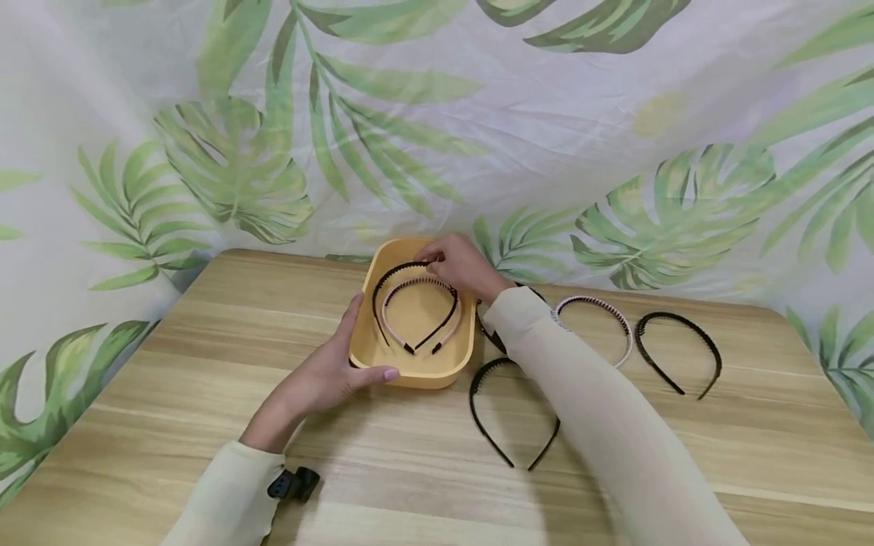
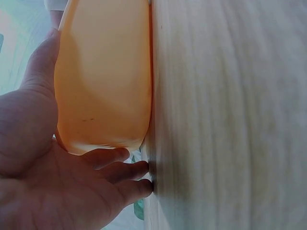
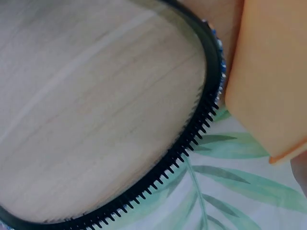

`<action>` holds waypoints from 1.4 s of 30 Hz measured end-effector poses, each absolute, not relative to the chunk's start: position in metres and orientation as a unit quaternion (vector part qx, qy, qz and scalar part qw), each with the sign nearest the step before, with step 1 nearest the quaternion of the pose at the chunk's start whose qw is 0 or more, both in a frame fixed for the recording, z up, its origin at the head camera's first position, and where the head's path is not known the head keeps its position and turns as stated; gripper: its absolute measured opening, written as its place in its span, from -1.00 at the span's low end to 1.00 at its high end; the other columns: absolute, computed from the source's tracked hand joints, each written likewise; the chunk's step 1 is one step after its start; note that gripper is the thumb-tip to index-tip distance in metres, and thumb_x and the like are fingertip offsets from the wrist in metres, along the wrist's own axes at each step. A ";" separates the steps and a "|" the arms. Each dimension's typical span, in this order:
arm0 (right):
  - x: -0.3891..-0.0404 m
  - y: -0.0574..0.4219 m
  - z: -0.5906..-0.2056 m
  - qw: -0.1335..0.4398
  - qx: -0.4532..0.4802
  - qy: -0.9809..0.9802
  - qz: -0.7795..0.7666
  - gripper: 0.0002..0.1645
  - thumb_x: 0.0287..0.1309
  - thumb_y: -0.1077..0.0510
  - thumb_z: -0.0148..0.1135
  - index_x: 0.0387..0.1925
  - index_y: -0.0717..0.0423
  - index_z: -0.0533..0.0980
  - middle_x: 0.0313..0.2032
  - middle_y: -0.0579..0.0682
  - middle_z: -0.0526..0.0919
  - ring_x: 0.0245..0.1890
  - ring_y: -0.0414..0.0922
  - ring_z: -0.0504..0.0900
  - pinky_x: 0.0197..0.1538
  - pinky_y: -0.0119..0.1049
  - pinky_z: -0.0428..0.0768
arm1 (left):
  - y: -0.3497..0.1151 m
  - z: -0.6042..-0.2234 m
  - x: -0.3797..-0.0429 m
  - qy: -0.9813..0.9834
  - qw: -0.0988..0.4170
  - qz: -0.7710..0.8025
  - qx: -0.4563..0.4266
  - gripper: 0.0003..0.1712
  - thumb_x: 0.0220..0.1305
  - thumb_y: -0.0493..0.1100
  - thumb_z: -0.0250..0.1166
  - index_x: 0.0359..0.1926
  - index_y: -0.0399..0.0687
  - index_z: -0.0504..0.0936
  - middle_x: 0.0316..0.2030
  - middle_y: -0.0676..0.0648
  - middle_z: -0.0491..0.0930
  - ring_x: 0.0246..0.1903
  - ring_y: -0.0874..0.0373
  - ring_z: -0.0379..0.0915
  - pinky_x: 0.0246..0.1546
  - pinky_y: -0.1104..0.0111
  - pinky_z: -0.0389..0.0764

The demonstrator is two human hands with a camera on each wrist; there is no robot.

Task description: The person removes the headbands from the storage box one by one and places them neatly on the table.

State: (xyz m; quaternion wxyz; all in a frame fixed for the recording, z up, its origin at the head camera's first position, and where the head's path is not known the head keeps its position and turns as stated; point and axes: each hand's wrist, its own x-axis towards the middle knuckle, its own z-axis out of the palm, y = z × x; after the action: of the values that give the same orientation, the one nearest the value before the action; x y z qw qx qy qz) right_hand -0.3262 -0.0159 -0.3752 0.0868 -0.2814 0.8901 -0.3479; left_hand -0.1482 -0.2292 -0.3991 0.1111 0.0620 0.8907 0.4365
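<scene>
- Pale sleeves come in from the lower edge of the head view; the right sleeve (image 1: 580, 394) crosses the wooden counter (image 1: 171, 394), and a small black device (image 1: 293, 484) sits by the left cuff.
- Both hands are at a yellow box (image 1: 426, 381) near the back of the counter. The left hand (image 1: 328, 368) is spread around its near left corner, thumb along the near side, fingers along the left side.
- The right hand (image 1: 460, 265) reaches over the far right part of the box, its fingertips appearing to pinch the top of a black headband (image 1: 375, 297).
- The step in hand looks like placing that headband in the box; the next move probably calls for settling it and letting go, with the left hand steadying the box.
- The black headband is thin and toothed inside the box walls, overlapping a pale pink headband (image 1: 385, 311) with dark tips. Whether it touches the box floor is unclear.
- On the counter, right of the box, are a front black headband (image 1: 473, 394), a pink-and-black headband (image 1: 629, 334) and a far-right black headband (image 1: 713, 349).
- Partly hidden by the right arm is another dark headband (image 1: 492, 337); the right wrist view shows a toothed band with a glittery blue edge (image 3: 221, 62).
</scene>
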 end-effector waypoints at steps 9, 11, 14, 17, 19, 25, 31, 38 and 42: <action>-0.315 -0.009 -0.361 0.086 -0.281 0.884 -0.364 -0.67 0.45 0.33 0.21 0.13 0.14 0.72 0.02 0.16 0.78 0.08 0.03 0.73 0.18 -0.11 0.66 | -0.230 -0.400 -0.149 0.882 0.111 0.453 0.071 0.51 0.25 0.13 0.54 0.68 0.15 -0.55 0.67 -0.35 -0.15 0.53 -0.34 0.13 0.52 -0.21 0.17; -0.313 -0.008 -0.358 0.085 -0.278 0.884 -0.365 -0.67 0.44 0.33 0.23 0.13 0.14 0.72 0.03 0.15 0.78 0.08 0.03 0.72 0.17 -0.13 0.66 | -0.230 -0.400 -0.150 0.881 0.114 0.455 0.067 0.53 0.24 0.15 0.54 0.68 0.15 -0.56 0.66 -0.35 -0.15 0.54 -0.34 0.12 0.52 -0.21 0.15; -0.310 -0.006 -0.355 0.084 -0.276 0.883 -0.370 -0.68 0.44 0.33 0.23 0.13 0.15 0.72 0.03 0.16 0.78 0.08 0.02 0.73 0.17 -0.16 0.67 | -0.230 -0.400 -0.150 0.881 0.117 0.453 0.065 0.53 0.24 0.16 0.54 0.67 0.14 -0.56 0.67 -0.36 -0.18 0.56 -0.35 0.06 0.54 -0.22 0.12; -0.307 -0.004 -0.353 0.084 -0.278 0.881 -0.373 -0.68 0.44 0.33 0.23 0.13 0.17 0.72 0.02 0.17 0.79 0.07 0.02 0.73 0.16 -0.18 0.66 | -0.230 -0.401 -0.149 0.883 0.121 0.450 0.061 0.53 0.24 0.15 0.54 0.67 0.15 -0.57 0.67 -0.35 -0.22 0.57 -0.35 0.03 0.54 -0.22 0.10; -0.304 -0.001 -0.349 0.086 -0.278 0.880 -0.375 -0.68 0.44 0.33 0.22 0.13 0.17 0.71 0.03 0.18 0.78 0.05 0.02 0.73 0.14 -0.18 0.66 | -0.230 -0.400 -0.149 0.884 0.123 0.448 0.058 0.54 0.24 0.15 0.55 0.67 0.16 -0.58 0.67 -0.35 -0.23 0.56 -0.35 0.05 0.54 -0.21 0.11; -0.296 0.011 -0.336 0.084 -0.278 0.881 -0.373 -0.67 0.46 0.30 0.21 0.15 0.13 0.71 0.02 0.15 0.78 0.00 -0.01 0.72 0.08 -0.18 0.65 | -0.229 -0.399 -0.150 0.883 0.129 0.449 0.052 0.54 0.23 0.18 0.54 0.66 0.20 -0.59 0.67 -0.36 -0.24 0.56 -0.33 0.07 0.53 -0.18 0.15; -0.288 0.027 -0.326 0.087 -0.277 0.879 -0.379 -0.68 0.46 0.28 0.23 0.15 0.10 0.72 0.03 0.13 0.77 -0.02 -0.02 0.68 0.04 -0.17 0.64 | -0.228 -0.399 -0.151 0.882 0.136 0.449 0.044 0.55 0.22 0.18 0.54 0.67 0.19 -0.59 0.65 -0.40 -0.18 0.54 -0.31 0.13 0.53 -0.17 0.16; -0.275 0.054 -0.315 0.087 -0.274 0.880 -0.377 -0.66 0.47 0.26 0.23 0.17 0.08 0.70 0.01 0.10 0.77 -0.02 -0.02 0.67 0.04 -0.14 0.65 | -0.227 -0.398 -0.151 0.885 0.124 0.446 0.057 0.52 0.25 0.13 0.54 0.67 0.16 -0.57 0.63 -0.43 -0.06 0.45 -0.26 0.33 0.47 -0.12 0.29; -0.266 0.071 -0.311 0.080 -0.275 0.883 -0.372 -0.65 0.44 0.27 0.24 0.17 0.07 0.71 -0.02 0.10 0.78 -0.04 -0.01 0.68 0.04 -0.12 0.64 | -0.227 -0.397 -0.151 0.889 0.121 0.437 0.060 0.51 0.26 0.13 0.53 0.67 0.15 -0.57 0.61 -0.45 0.01 0.38 -0.23 0.42 0.41 -0.08 0.37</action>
State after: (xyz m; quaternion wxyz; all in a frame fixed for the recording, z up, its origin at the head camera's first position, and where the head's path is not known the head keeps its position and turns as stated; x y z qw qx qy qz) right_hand -0.2658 0.0714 -0.3109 0.0803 -0.2750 0.8830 -0.3718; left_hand -0.1508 -0.2270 -0.3971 0.1210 0.0598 0.8891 0.4374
